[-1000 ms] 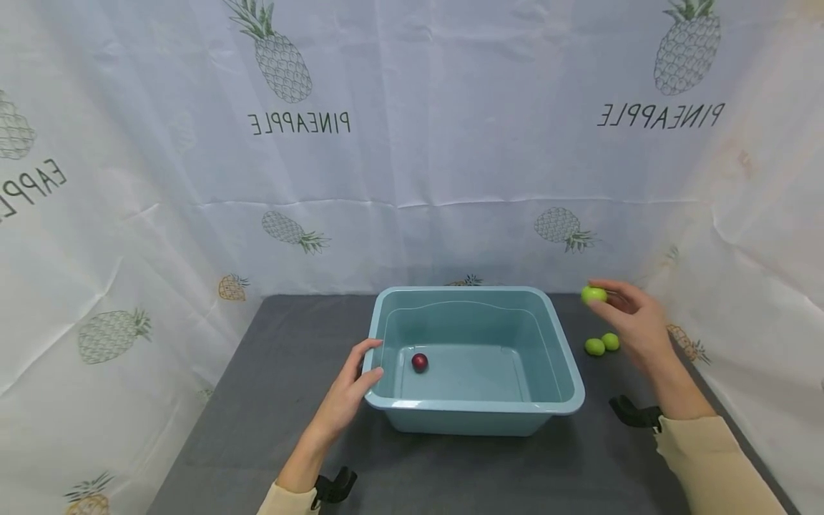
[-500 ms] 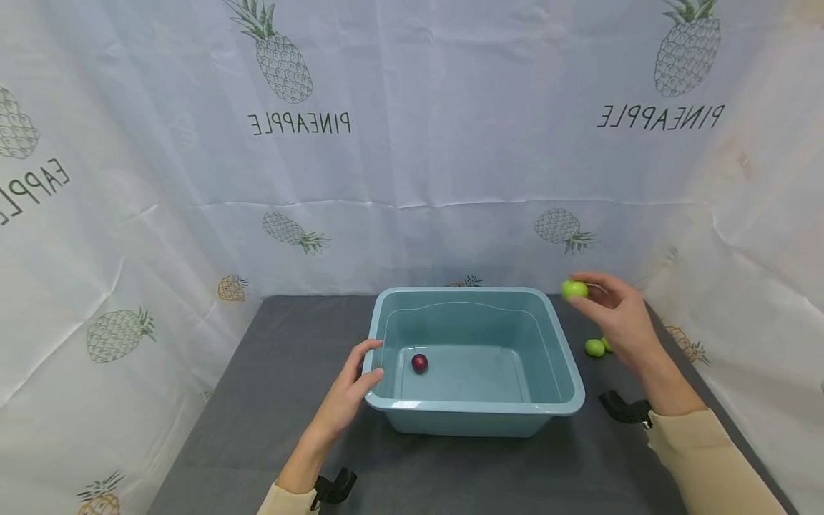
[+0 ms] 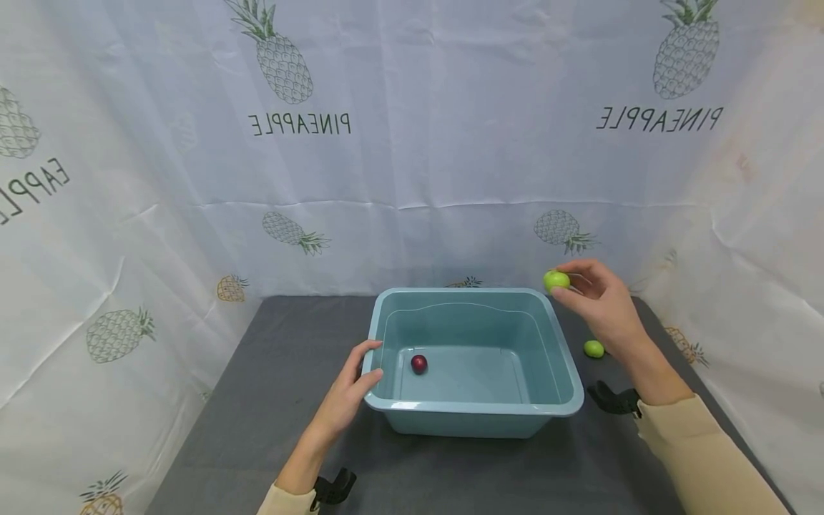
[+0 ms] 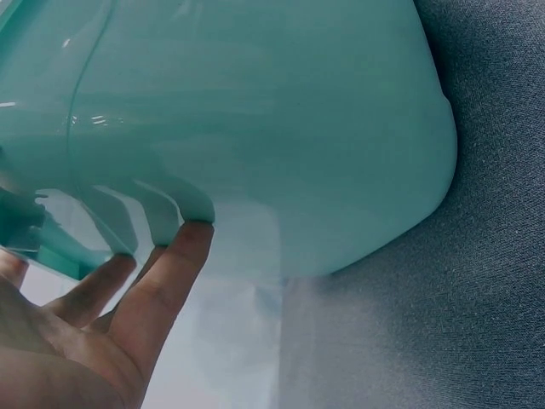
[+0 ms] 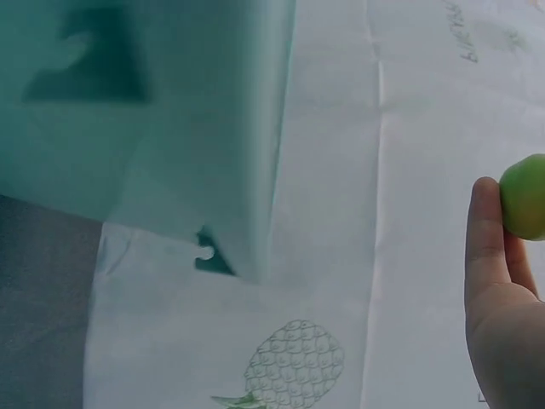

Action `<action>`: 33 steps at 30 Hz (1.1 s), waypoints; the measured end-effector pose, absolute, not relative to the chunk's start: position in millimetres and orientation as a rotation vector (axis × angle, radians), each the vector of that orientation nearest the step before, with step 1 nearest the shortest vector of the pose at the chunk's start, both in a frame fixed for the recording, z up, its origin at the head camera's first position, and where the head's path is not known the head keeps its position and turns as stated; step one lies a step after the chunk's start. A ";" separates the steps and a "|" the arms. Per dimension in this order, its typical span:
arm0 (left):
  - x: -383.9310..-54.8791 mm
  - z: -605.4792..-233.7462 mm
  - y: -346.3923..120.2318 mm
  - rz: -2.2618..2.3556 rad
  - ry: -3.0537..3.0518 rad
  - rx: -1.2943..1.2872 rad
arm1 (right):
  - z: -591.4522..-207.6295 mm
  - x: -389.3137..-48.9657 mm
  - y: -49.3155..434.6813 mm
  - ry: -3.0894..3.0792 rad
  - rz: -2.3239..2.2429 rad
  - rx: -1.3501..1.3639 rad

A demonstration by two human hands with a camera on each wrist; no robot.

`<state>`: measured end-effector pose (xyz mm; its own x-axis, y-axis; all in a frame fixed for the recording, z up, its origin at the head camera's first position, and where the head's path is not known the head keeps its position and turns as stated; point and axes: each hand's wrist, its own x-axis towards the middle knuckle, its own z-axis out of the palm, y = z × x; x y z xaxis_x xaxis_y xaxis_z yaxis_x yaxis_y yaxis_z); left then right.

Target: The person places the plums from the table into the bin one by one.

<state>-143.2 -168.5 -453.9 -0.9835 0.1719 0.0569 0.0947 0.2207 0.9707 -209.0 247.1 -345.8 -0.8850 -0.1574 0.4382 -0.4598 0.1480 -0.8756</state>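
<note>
A blue-green plastic tub [image 3: 473,408] stands on the dark grey table. My left hand [image 3: 344,393] grips its left rim; in the left wrist view, fingers [image 4: 166,281] press against the tub's outer wall [image 4: 298,111]. Thumb and fingers of my right hand [image 3: 599,300] pinch a small round green fruit [image 3: 556,280], held up near the tub's back right corner. The right wrist view cuts off part of this green fruit [image 5: 526,198] at its edge. Inside the tub, towards the left, lies a small dark red fruit [image 3: 419,364].
Another green fruit [image 3: 594,349] lies on the table [image 3: 270,400] right of the tub, below my right wrist. Behind the table and along both sides hangs a white curtain [image 3: 412,157] with pineapple prints. A black strap [image 3: 611,398] sits at the right wrist.
My right hand has moved left and slightly up with the green fruit, towards the tub's back right corner. Its wrist now hides one of two green fruits on the table. The left hand stays put.
</note>
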 end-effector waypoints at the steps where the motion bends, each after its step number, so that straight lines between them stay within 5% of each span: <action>1: -143.2 -453.9 -168.8 1.905 2.405 0.266 | -343.4 -209.2 245.4 -2.183 1.803 0.605; 33: -142.6 -453.7 -168.3 1.919 2.406 0.279 | -313.6 -227.7 196.1 -2.141 1.849 0.873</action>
<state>-142.6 -168.3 -453.7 -0.9824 0.1724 0.0721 0.1086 0.2128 0.9710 -227.7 196.1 -313.6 -0.8115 -0.3106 0.4950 -0.5350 0.0538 -0.8432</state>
